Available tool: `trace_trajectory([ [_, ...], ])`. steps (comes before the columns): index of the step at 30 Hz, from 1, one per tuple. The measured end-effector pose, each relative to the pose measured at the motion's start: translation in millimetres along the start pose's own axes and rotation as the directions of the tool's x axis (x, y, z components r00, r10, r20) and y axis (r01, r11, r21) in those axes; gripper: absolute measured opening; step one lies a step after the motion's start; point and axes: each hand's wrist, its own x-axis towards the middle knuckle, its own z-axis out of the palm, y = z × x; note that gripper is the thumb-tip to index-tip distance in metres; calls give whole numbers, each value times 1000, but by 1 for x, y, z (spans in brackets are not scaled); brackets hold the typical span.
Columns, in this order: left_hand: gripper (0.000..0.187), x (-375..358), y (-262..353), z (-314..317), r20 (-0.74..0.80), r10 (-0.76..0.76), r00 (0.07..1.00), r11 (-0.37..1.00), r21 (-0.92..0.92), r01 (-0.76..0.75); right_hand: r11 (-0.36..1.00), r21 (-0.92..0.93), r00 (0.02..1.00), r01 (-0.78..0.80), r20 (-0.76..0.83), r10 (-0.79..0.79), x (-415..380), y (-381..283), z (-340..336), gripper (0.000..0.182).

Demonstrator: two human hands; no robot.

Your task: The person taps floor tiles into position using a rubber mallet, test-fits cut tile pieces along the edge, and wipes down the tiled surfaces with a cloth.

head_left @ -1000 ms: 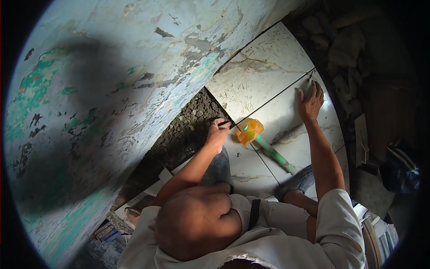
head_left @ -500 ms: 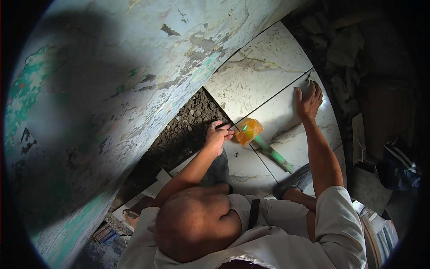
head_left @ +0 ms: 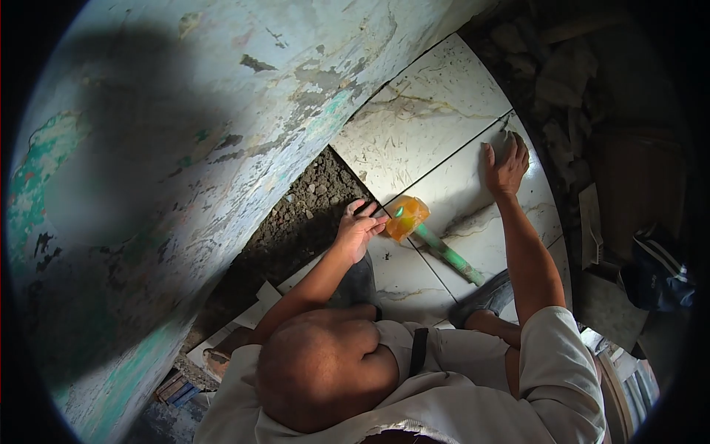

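My left hand [head_left: 356, 231] is turned partly palm up at the corner of the tiles, beside a strip of bare soil [head_left: 310, 194]. Its fingers are apart, and I see nothing held in them. Close to its fingertips lies a mallet with a translucent orange head [head_left: 406, 219] and a green handle [head_left: 460, 264], resting across a tile joint. Further right, my right hand [head_left: 506, 169] lies open on a white marbled tile [head_left: 473, 177], fingers pointing toward the tile's far edge. Neither hand is on the mallet.
A wall [head_left: 244, 133] with peeling paint runs along the left side. Rubble [head_left: 566, 74] is heaped beyond the tiles at the right, with a dark bag [head_left: 654, 274] below it. My boots [head_left: 484, 300] are on the tiled floor.
The fingers of my left hand have spread a little wider. My right hand stays on the tile and the mallet lies as before; the view has shifted slightly.
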Motion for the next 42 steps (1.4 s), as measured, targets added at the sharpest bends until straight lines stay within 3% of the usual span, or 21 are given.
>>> trace_trajectory([
  [15,68,4,-15,-10,110,-2,994,987,-160,19,1000,-4,1000,-5,-8,5,2,-3,-1,68],
  [37,65,15,-18,-12,133,11,991,978,-210,17,999,-42,1000,14,3,-14,1,-3,2,66],
  [40,64,16,-14,-15,140,5,990,985,-171,19,1000,-20,1000,10,0,-10,1,-4,1,67],
  [42,62,18,-8,-15,139,8,990,1000,21,-11,1000,-14,1000,2,-6,-2,2,-3,0,68],
])
